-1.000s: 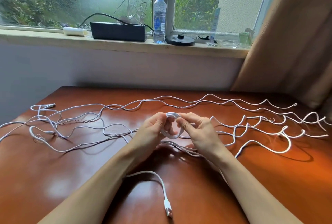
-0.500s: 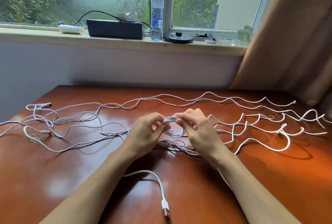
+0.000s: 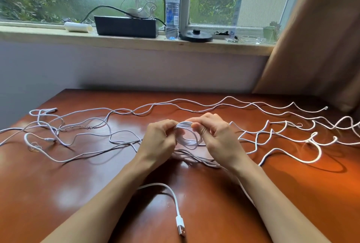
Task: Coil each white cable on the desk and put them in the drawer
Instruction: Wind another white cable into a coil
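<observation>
Head view: above the middle of a reddish wooden desk point(image 3: 58, 184), the left hand point(image 3: 157, 141) and right hand point(image 3: 216, 137) both pinch a small coil of white cable point(image 3: 188, 141), fingers curled round its top. Loose white cables point(image 3: 97, 137) sprawl toward both side edges. A USB plug point(image 3: 180, 227) lies near the front edge, between the forearms.
</observation>
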### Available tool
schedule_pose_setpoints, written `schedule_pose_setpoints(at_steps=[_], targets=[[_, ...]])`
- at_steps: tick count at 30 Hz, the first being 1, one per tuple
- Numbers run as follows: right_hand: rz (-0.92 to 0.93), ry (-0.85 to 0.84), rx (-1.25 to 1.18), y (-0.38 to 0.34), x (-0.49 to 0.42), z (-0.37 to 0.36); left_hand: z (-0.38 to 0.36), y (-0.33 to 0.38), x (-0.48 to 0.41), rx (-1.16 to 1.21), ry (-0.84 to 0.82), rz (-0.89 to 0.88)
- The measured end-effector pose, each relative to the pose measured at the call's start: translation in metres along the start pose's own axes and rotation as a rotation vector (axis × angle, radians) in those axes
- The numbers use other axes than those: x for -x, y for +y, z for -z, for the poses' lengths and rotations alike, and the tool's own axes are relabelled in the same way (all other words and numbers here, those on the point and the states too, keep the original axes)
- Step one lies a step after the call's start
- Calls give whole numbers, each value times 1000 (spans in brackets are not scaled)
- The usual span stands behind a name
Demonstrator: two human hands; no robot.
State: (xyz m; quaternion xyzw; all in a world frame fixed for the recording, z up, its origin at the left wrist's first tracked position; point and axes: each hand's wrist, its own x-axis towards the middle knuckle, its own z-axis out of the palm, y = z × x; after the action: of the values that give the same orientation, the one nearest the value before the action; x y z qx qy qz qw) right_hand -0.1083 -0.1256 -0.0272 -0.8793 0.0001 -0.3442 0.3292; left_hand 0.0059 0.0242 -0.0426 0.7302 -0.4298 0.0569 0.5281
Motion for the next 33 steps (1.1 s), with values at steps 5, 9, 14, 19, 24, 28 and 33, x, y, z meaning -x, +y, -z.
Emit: schedule_pose_setpoints(at_steps=[5, 9, 14, 19, 24, 28, 33], targets=[[-60, 82, -69, -2, -2, 12, 2, -1, -2, 33, 60, 86], [-122, 134, 66, 6, -1, 12, 1, 2, 0, 88, 65, 125], [-201, 111, 236, 19, 2, 18, 5, 10, 0, 223, 88, 215], [-156, 34, 225, 16, 1, 10, 9, 12, -2, 356, 147, 318], [-131, -42, 121, 13, 6, -2, 13, 14, -7, 598, 191, 488], [-31, -116, 167, 9, 6, -10, 14, 9, -12, 695, 217, 577], [26, -184, 195, 9, 6, -12, 13, 7, -12, 773, 211, 616]])
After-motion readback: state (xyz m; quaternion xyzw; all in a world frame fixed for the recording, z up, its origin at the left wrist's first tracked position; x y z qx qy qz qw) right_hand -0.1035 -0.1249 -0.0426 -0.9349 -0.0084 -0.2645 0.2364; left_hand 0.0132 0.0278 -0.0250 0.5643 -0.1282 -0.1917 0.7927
